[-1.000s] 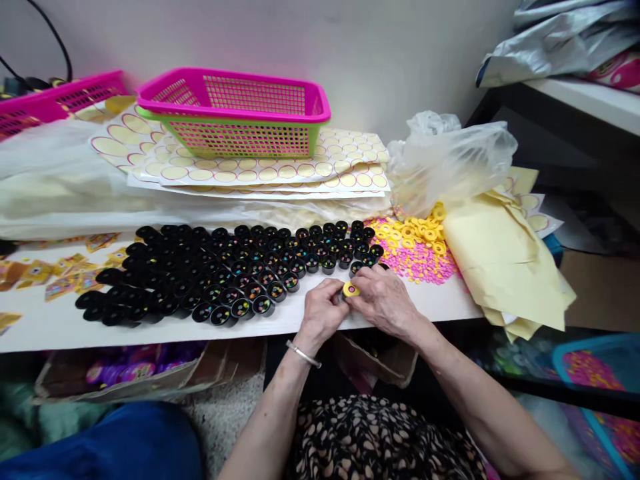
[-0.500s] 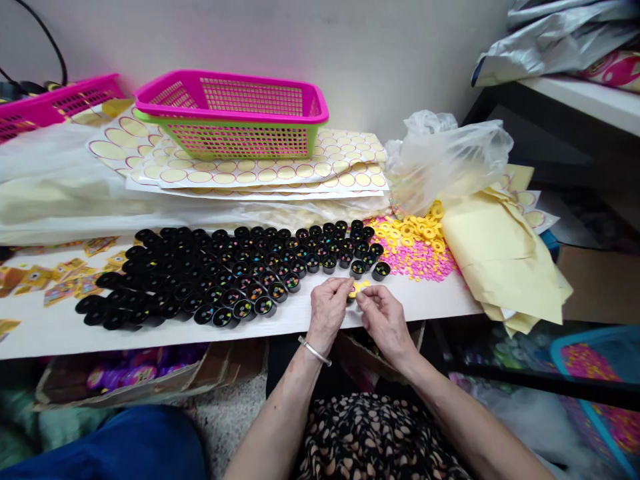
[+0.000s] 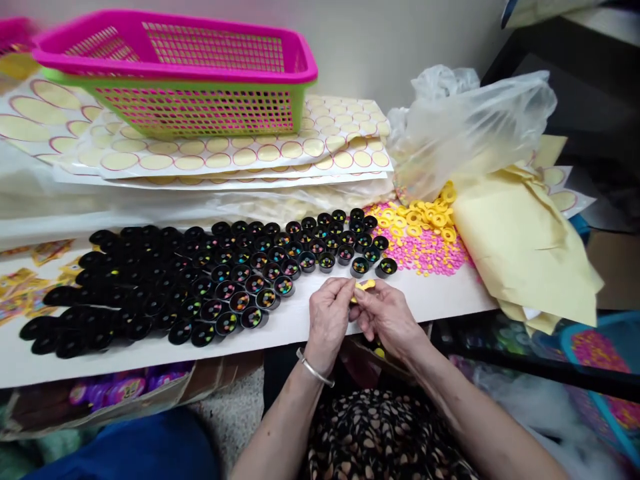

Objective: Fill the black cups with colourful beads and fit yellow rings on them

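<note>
My left hand (image 3: 330, 315), with a silver bangle at the wrist, is closed on the left side of a small yellow plastic piece (image 3: 365, 285). My right hand (image 3: 393, 315) pinches the same piece between thumb and fingers, the other fingers curled below. Fingers cover much of the piece, so its full shape is hidden. Just beyond my hands stand several small black cups (image 3: 284, 286), in close rows, with bits of colour inside. Behind them to the right lie yellow rings (image 3: 425, 215) and a heap of tiny pink and yellow pieces (image 3: 430, 252).
A pink basket (image 3: 175, 67) nested in a green one (image 3: 195, 110) rests on sticker sheets (image 3: 295, 152) at the back. A clear plastic bag (image 3: 480, 127) and folded yellow paper (image 3: 530, 247) are at right. Purple items (image 3: 115, 392) fill a carton below the table.
The view has come closer to the table. My right hand has turned, its thumb now over the yellow piece and its fingers curled beneath. The yellow piece is tilted upward more.
</note>
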Demonstrator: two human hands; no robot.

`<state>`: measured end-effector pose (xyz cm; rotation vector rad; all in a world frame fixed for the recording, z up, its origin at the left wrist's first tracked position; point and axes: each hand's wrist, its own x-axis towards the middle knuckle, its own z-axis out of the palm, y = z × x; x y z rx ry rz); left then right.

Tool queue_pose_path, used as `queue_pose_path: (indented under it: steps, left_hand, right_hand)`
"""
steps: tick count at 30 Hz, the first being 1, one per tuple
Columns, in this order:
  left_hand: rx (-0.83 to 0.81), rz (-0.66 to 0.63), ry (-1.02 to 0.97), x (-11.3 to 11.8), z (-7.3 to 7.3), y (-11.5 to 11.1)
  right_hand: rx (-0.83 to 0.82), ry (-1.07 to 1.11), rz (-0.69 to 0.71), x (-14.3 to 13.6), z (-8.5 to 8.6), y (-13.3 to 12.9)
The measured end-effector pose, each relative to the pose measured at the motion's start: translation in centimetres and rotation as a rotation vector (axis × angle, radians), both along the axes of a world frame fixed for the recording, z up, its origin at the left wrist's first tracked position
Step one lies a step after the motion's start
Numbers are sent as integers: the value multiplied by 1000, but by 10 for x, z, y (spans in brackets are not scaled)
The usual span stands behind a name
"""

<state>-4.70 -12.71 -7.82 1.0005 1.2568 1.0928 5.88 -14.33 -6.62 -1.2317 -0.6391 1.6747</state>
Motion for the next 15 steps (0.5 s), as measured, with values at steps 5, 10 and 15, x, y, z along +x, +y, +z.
queue_pose_path:
  steps: [5, 10, 15]
  left_hand:
    - [-97, 53, -84, 5, 16, 3]
    - [-166, 48, -102, 4, 13, 8]
    - [-183, 26, -175, 0, 8, 7]
  right_hand:
    - [-8, -9, 22, 1, 5, 2]
    - [-55, -13, -29, -5, 7, 2]
    - [-21, 15, -1, -7, 8, -1]
